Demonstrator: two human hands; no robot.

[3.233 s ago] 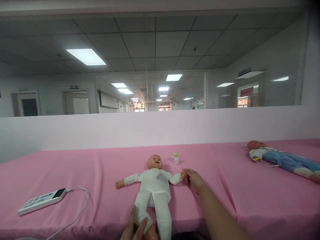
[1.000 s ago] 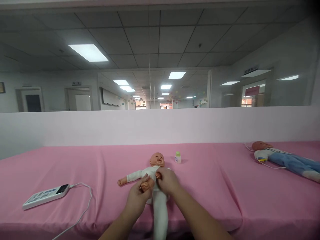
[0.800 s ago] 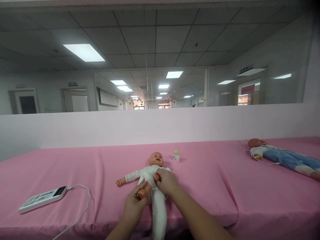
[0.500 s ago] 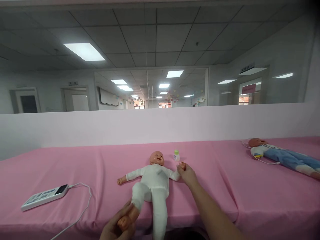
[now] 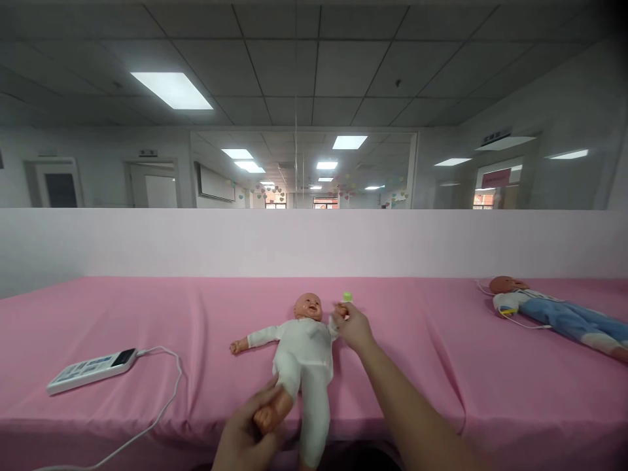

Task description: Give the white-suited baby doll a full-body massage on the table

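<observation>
A baby doll (image 5: 307, 343) in a white suit lies on its back, head away from me, on the pink cloth. My left hand (image 5: 250, 422) is closed round its bare lower leg and foot (image 5: 275, 409) on the left side, and that leg is bent at the knee. The other leg (image 5: 314, 415) stretches straight toward the near edge. With my right hand (image 5: 354, 325) I grip the doll's hand (image 5: 342, 310) on the right side; that arm is bent up beside the head. A small bottle with a green cap (image 5: 348, 296) stands just behind my right hand, its body mostly hidden.
At the left a white handheld device (image 5: 93, 371) lies with a white cable (image 5: 171, 392) trailing to the near edge. Another doll in blue trousers (image 5: 559, 314) lies at the far right with a thin tube. A low white wall (image 5: 314, 242) with glass above bounds the back.
My left hand has pushed the doll's leg up and to the right. My right hand has brought the doll's arm in toward its head, now covering most of the bottle. The view has shifted slightly.
</observation>
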